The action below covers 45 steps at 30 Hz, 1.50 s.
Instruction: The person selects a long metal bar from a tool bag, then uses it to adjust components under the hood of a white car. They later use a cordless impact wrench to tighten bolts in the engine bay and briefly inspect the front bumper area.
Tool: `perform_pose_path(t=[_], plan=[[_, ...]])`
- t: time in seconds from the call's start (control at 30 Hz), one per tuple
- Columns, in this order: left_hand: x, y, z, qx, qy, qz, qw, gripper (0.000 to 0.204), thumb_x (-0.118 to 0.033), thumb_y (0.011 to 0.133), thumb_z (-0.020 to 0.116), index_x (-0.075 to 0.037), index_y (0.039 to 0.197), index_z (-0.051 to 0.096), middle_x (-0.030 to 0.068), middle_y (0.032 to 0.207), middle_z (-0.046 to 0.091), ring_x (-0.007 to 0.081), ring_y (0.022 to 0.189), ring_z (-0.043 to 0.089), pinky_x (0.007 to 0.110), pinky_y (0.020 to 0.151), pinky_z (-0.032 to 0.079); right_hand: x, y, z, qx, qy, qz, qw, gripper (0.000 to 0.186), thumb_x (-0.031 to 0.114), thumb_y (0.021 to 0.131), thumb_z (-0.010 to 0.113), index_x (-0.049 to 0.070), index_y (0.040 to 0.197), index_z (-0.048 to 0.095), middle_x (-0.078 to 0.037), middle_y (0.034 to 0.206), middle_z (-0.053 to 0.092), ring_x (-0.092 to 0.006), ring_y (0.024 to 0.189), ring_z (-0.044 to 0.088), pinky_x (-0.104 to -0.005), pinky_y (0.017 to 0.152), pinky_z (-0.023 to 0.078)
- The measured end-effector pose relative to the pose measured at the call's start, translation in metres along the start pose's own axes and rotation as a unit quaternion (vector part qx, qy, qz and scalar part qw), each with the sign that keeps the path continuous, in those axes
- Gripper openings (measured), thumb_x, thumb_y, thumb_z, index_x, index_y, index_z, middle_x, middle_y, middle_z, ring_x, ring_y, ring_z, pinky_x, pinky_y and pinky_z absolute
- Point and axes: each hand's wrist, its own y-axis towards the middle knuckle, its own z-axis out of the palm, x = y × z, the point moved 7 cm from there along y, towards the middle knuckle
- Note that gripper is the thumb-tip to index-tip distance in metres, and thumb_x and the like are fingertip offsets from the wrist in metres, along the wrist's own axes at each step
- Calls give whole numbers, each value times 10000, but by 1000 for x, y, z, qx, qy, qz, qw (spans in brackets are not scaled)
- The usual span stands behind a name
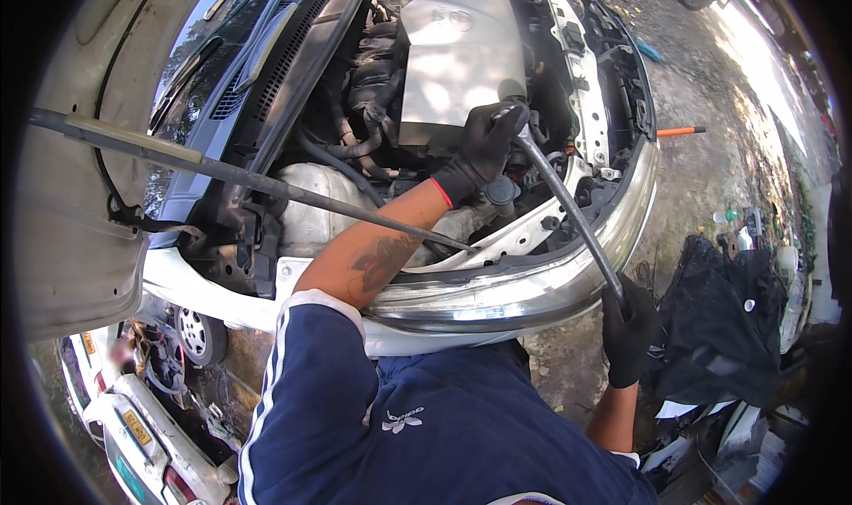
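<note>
The largest thing is one white car (222, 281), its hood raised at the left. Inside its open front there is one silver engine cover (457, 74). On the ground at the right lies one dark cloth (719, 319). One support rod (328, 205) slants from the hood down to the car's front frame. One long metal bar (572, 214) lies across above the front edge, right of the rod. Two gloved hands share this bar: the left hand (486, 145) has its fingers clamped around the far end, beside the engine cover; the right hand (628, 332) is closed on the near end. The present step seems to be the handling of this bar; the next move would probably call for a firm, steady grip. Smallest, one round cap (502, 191) sits near the left wrist.
</note>
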Motion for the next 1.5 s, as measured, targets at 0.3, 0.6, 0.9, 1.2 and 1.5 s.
perform_pose_path(t=[0.3,0.6,0.9,1.2,1.5], plan=[[9,39,-10,108,173,61,977,145,-169,852,569,-31,895,585,127,752,607,284,690,609,362,638,494,71,-34,13,128,148,-23,980,457,37,855,659,-50,1289,546,-212,954,657,-262,779,688,-336,701,525],[1,19,10,170,-39,-111,978,374,-395,984,452,-46,906,560,20,755,535,115,657,495,260,625,443,79,-69,38,319,260,85,908,678,109,861,669,-56,1442,361,-163,931,641,-216,777,647,-320,738,515],[32,29,-5,134,-105,-175,970,331,-364,957,494,-47,890,564,46,751,552,158,676,529,324,650,473,76,-78,38,372,354,52,856,846,106,876,667,14,1543,156,-69,926,580,-106,779,556,-268,733,483],[24,24,8,175,-158,-206,950,405,-395,913,504,-62,683,508,53,601,471,195,539,462,343,620,463,95,-123,83,389,454,83,797,837,168,896,648,24,1545,138,-129,1109,683,-185,986,667,-325,889,492],[-5,-6,-10,126,-42,-99,986,395,-401,987,508,-33,917,633,59,746,610,162,671,615,287,638,499,19,-51,-21,12,43,9,999,315,120,892,635,4,1184,645,-208,1000,689,-298,842,698,-361,758,526]])
